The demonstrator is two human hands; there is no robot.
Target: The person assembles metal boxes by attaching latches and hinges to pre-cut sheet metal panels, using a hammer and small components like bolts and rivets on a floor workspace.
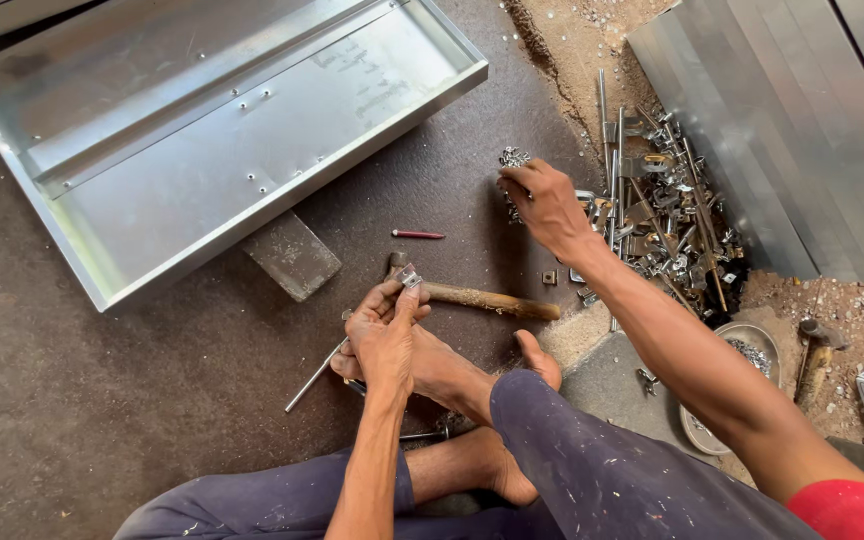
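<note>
Head view: low in the middle of the frame, the left hand (384,335) is closed, fingertips pinched together on a small shiny metal fitting (408,275) held just above the person's bare foot (472,375). Just right of that fitting lies a hammer with a wooden handle (487,300), flat on the dark floor. A thin metal rod (314,377) slants out to the lower left from beneath the hand.

Right of centre, higher up, the right hand (549,207) has its fingers curled shut around a cluster of small bright metal parts (513,157). Just right of this hand sits a heap of metal hardware and rods (664,205), beside leaning sheet panels (782,120) in the upper right corner.

A large shallow sheet-metal tray (222,130) fills the upper left, one edge resting on a grey block (292,255). A red pencil (418,235) lies between the tray and the hammer. At the lower right, a round metal bowl (752,345) holds small pieces.
</note>
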